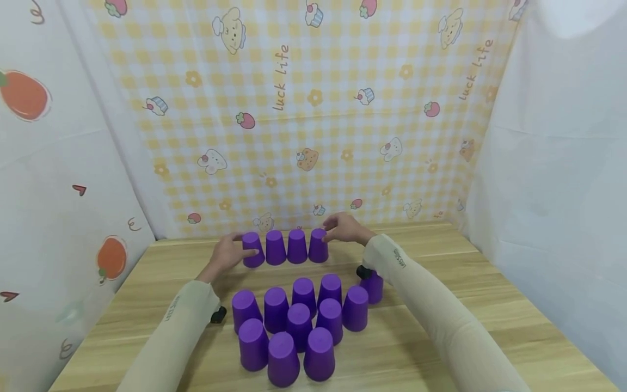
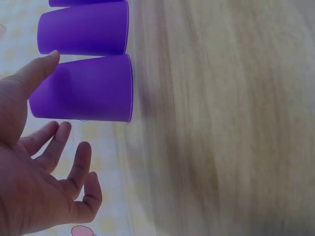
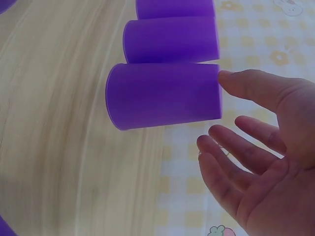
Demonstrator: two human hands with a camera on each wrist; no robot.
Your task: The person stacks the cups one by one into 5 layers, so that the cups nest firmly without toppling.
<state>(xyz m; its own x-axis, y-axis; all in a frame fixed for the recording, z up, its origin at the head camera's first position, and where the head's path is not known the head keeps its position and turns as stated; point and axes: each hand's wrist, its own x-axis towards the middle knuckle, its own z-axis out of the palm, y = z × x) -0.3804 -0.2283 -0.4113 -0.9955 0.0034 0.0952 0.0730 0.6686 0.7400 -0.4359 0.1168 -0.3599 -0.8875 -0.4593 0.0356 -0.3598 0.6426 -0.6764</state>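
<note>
Four-cup counts aside, several purple cups stand upside down in a row at the table's back. Around the row's left end cup (image 1: 252,251) my left hand (image 1: 228,255) spreads loosely, its thumb (image 2: 40,72) across the cup's near side and its other fingers beside it. At the opposite end, my right hand (image 1: 345,228) is beside the right end cup (image 1: 319,247). The right wrist view has that thumb (image 3: 246,84) at the cup's base edge, the other fingers loosely bent alongside. Two middle cups (image 1: 275,249) stand between these end cups.
Closer to me, several more upside-down purple cups (image 1: 299,326) stand in a loose cluster on the wooden table (image 1: 416,348). One purple cup (image 1: 374,288) is partly hidden by my right sleeve (image 1: 426,294). A checked cloth (image 1: 313,136) hangs right behind the row.
</note>
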